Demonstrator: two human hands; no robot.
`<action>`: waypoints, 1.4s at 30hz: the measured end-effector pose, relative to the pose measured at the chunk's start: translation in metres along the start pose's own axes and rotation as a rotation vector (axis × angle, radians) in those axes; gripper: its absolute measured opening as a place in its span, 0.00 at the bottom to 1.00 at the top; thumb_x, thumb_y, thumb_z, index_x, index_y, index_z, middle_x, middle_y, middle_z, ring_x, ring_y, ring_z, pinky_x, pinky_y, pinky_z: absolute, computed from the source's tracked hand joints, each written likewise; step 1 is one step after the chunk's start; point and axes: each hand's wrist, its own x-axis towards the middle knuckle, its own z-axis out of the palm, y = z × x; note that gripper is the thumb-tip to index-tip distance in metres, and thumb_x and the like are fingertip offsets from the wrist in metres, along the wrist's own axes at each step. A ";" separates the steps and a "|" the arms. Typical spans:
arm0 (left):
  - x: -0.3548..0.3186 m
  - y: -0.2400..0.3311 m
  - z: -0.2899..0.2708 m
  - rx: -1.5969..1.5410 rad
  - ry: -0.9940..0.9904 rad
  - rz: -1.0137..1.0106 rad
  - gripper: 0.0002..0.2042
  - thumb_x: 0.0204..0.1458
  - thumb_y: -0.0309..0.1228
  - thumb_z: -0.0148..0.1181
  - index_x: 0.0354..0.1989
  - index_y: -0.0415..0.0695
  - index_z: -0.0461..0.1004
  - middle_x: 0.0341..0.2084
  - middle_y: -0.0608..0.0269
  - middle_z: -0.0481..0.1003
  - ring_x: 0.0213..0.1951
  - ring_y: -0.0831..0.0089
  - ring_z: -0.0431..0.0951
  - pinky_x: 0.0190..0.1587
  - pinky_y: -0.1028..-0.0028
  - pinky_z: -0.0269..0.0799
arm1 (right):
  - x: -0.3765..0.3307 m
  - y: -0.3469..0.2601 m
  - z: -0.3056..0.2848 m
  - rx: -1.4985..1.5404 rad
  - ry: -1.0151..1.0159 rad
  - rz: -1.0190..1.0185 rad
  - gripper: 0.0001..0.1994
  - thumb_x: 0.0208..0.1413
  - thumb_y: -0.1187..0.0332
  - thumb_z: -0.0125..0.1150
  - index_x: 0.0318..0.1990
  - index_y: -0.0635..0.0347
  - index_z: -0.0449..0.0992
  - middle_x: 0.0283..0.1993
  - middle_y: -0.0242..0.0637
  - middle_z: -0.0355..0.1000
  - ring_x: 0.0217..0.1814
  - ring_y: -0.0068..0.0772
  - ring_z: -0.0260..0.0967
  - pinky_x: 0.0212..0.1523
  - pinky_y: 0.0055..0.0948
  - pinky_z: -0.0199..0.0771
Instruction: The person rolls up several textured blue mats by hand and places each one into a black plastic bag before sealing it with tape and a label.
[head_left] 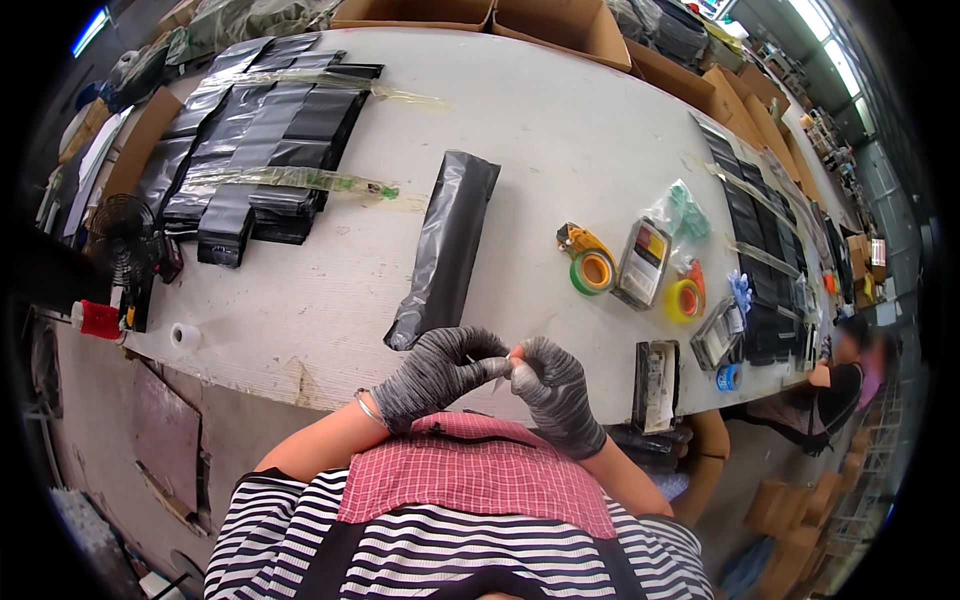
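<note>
My left hand (438,372) and my right hand (556,388), both in grey knit gloves, meet at the table's front edge. The fingertips of both pinch together on a small, thin, clear piece, too slight to name for certain. Just beyond my left hand lies a long black plastic package (446,245), slanting away across the white table (560,130). Right of it rest a tape dispenser with green tape (592,270), a clear-lidded box (641,262) and a roll of yellow tape (684,300).
Flattened black bags (270,140) lie stacked and taped at the left, with more black bags (765,240) at the right. A small white roll (185,335) stands near the front left edge. An open narrow box (656,385) is right of my hands. Cardboard boxes (560,30) line the far edge.
</note>
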 end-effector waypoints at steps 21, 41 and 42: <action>0.113 -0.081 -0.152 0.306 0.125 0.317 0.11 0.55 0.18 0.60 0.46 0.37 0.74 0.45 0.55 0.78 0.39 0.66 0.80 0.45 0.75 0.75 | -0.133 0.170 -0.178 -1.282 -0.269 0.755 0.18 0.46 0.52 0.63 0.28 0.59 0.82 0.33 0.54 0.77 0.39 0.54 0.77 0.44 0.46 0.77; 0.228 -0.076 -0.085 1.213 0.460 -0.277 0.47 0.47 0.33 0.66 0.75 0.64 0.44 0.71 0.38 0.45 0.67 0.39 0.58 0.62 0.53 0.67 | 0.013 0.181 -0.156 -0.911 -0.059 0.132 0.18 0.60 0.55 0.57 0.43 0.61 0.80 0.43 0.49 0.78 0.47 0.51 0.75 0.53 0.41 0.74; 0.225 -0.075 -0.081 1.242 0.465 -0.274 0.48 0.46 0.33 0.67 0.75 0.63 0.43 0.71 0.38 0.45 0.66 0.39 0.59 0.61 0.53 0.68 | 0.052 0.158 -0.162 -0.914 0.040 0.175 0.15 0.59 0.58 0.62 0.48 0.58 0.79 0.43 0.52 0.76 0.47 0.52 0.75 0.46 0.43 0.75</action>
